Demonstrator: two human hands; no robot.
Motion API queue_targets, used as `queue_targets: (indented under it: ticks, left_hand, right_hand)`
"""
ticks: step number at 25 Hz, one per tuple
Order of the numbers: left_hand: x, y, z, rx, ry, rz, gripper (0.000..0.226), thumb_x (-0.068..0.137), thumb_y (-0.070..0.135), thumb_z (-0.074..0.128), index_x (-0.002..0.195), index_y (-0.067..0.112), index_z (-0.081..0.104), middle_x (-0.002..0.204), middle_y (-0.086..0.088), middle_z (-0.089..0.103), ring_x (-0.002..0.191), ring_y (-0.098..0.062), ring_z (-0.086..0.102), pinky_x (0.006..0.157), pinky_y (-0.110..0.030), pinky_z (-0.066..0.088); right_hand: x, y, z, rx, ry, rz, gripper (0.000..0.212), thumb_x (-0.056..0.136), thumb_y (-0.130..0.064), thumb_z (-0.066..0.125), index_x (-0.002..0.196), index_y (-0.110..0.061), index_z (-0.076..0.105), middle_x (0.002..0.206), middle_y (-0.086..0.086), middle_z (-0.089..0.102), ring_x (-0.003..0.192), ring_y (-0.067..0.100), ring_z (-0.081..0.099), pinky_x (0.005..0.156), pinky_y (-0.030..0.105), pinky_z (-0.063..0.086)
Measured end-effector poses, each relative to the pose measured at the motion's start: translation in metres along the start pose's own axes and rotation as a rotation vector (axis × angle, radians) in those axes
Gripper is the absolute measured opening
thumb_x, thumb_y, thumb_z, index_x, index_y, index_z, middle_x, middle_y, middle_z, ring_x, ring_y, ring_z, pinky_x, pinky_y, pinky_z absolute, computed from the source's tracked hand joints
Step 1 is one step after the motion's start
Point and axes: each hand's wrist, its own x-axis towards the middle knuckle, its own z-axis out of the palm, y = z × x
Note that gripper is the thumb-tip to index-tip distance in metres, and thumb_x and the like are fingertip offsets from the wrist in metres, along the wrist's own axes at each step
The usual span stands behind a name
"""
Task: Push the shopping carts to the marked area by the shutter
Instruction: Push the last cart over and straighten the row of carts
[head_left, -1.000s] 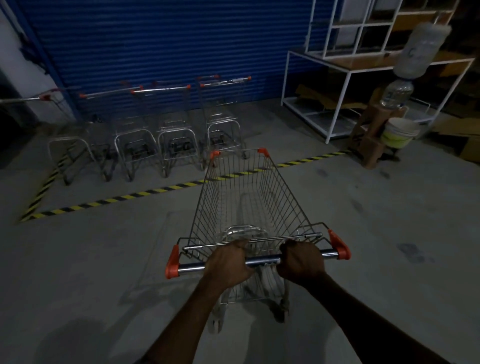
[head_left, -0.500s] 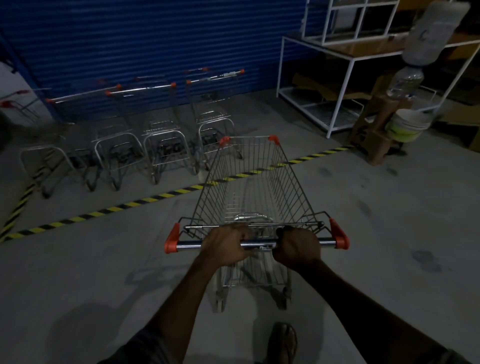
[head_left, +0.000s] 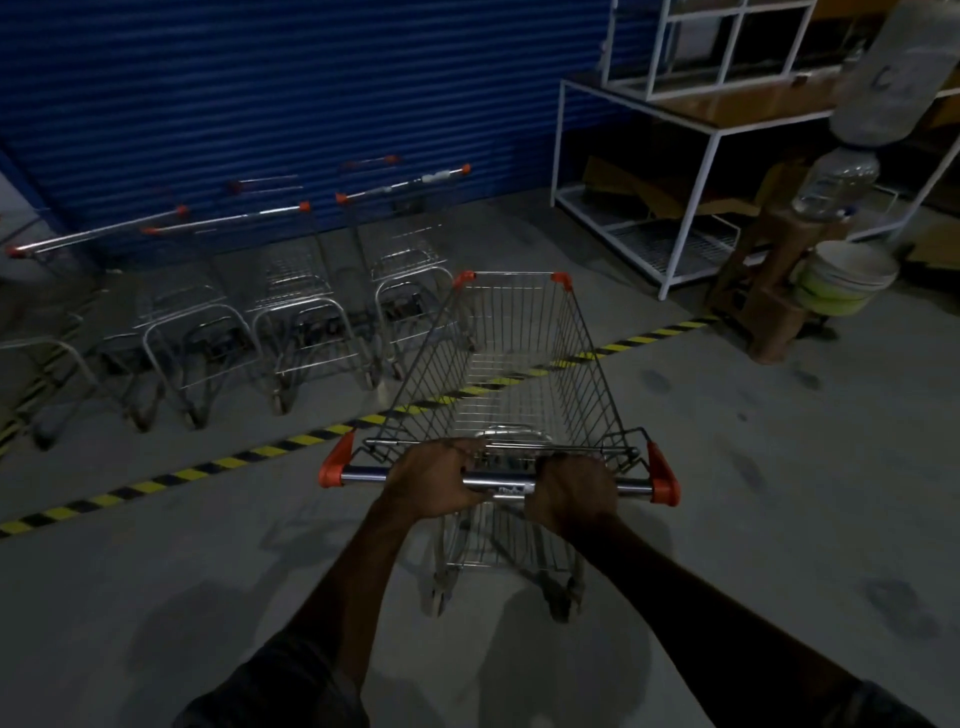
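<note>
Rolled closer to the blue shutter (head_left: 260, 104) than half a second earlier, shopping cart (head_left: 514, 364) reaching further across the yellow-black floor tape (head_left: 208, 470) and nearer the parked carts (head_left: 291, 322) at middle left of the frame. Held by its chrome handle bar (head_left: 498, 482) at lower centre: left hand (head_left: 434, 486) curled round the bar left of middle, right hand (head_left: 571, 493) curled round it right of middle. Extended up-frame from both hands, basket front close beside the nearest parked cart.
</note>
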Motion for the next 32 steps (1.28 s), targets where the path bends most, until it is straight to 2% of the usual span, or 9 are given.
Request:
queue_targets:
  ticks: [3,6,8,12,16,21,26,30,32]
  left_hand:
    - [0.066,-0.017,0.001,-0.006,-0.012,0.001,0.057,0.062,0.069,0.047,0.080,0.024,0.076,0.138,0.021,0.061,0.103,-0.007,0.069,0.081,-0.026,0.055]
    - [0.135,-0.038,0.002,-0.016,-0.023,0.017,0.050,0.063,0.065,0.053,0.078,0.022,0.074,0.133,0.019,0.065,0.102,-0.010,0.069,0.078,-0.021,0.050]
    - [0.181,-0.055,-0.001,0.007,-0.025,0.040,0.047,0.064,0.063,0.056,0.074,0.021,0.073,0.133,0.020,0.064,0.100,-0.011,0.069,0.078,-0.020,0.049]
    - [0.277,-0.087,-0.005,0.030,-0.051,0.093,0.040,0.068,0.062,0.058,0.079,0.026,0.072,0.137,0.018,0.063,0.105,-0.011,0.067,0.078,-0.020,0.047]
    - [0.362,-0.104,-0.007,0.012,-0.046,0.149,0.043,0.078,0.053,0.071,0.113,0.029,0.077,0.144,0.015,0.058,0.120,-0.011,0.061,0.094,-0.024,0.049]
    - [0.473,-0.112,0.001,-0.037,-0.059,0.159,0.062,0.071,0.068,0.057,0.120,0.032,0.070,0.132,0.010,0.066,0.115,-0.015,0.064,0.091,-0.029,0.055]
    - [0.575,-0.114,0.013,-0.018,0.003,0.167,0.039,0.075,0.056,0.068,0.106,0.033,0.073,0.107,0.005,0.072,0.099,-0.017,0.068,0.078,-0.027,0.054]
    - [0.659,-0.108,0.016,-0.011,0.013,0.088,0.038,0.071,0.062,0.064,0.092,0.032,0.072,0.099,0.007,0.070,0.094,-0.017,0.067,0.078,-0.030,0.055]
    - [0.703,-0.103,0.018,0.012,-0.012,0.049,0.038,0.070,0.064,0.061,0.090,0.032,0.070,0.096,0.008,0.069,0.091,-0.018,0.068,0.076,-0.030,0.055]
  right_hand:
    - [0.058,0.025,-0.003,-0.022,-0.009,-0.010,0.026,0.080,-0.038,0.060,0.090,-0.016,0.072,0.085,0.005,0.072,0.079,0.030,0.071,0.065,0.032,0.047]
    - [0.116,0.047,0.002,-0.008,-0.007,0.003,0.025,0.075,-0.038,0.064,0.075,-0.014,0.071,0.069,0.007,0.069,0.062,0.031,0.069,0.058,0.034,0.054]
    - [0.157,0.058,0.005,-0.051,0.052,0.016,0.023,0.073,-0.037,0.064,0.071,-0.015,0.070,0.063,0.005,0.067,0.055,0.030,0.066,0.052,0.031,0.051]
    - [0.243,0.080,-0.001,-0.046,0.007,0.064,0.028,0.086,-0.043,0.057,0.097,-0.021,0.072,0.089,0.001,0.073,0.079,0.025,0.071,0.064,0.029,0.044]
    - [0.321,0.114,-0.005,-0.055,-0.003,0.106,0.042,0.077,-0.055,0.052,0.098,-0.024,0.071,0.086,0.002,0.074,0.080,0.026,0.072,0.067,0.030,0.051]
    - [0.415,0.170,-0.008,-0.051,-0.098,0.097,0.038,0.083,-0.053,0.056,0.104,-0.025,0.071,0.101,0.003,0.073,0.096,0.029,0.069,0.076,0.031,0.048]
    - [0.509,0.237,-0.001,-0.081,-0.107,0.119,0.041,0.080,-0.056,0.056,0.103,-0.026,0.071,0.101,0.005,0.073,0.097,0.031,0.070,0.076,0.034,0.048]
    - [0.581,0.284,0.001,-0.107,0.020,0.080,0.039,0.081,-0.050,0.053,0.089,-0.018,0.074,0.083,0.008,0.072,0.079,0.035,0.070,0.071,0.034,0.054]
    - [0.619,0.315,0.001,-0.127,-0.017,0.060,0.039,0.081,-0.051,0.055,0.092,-0.019,0.075,0.087,0.007,0.074,0.084,0.034,0.071,0.073,0.034,0.052]
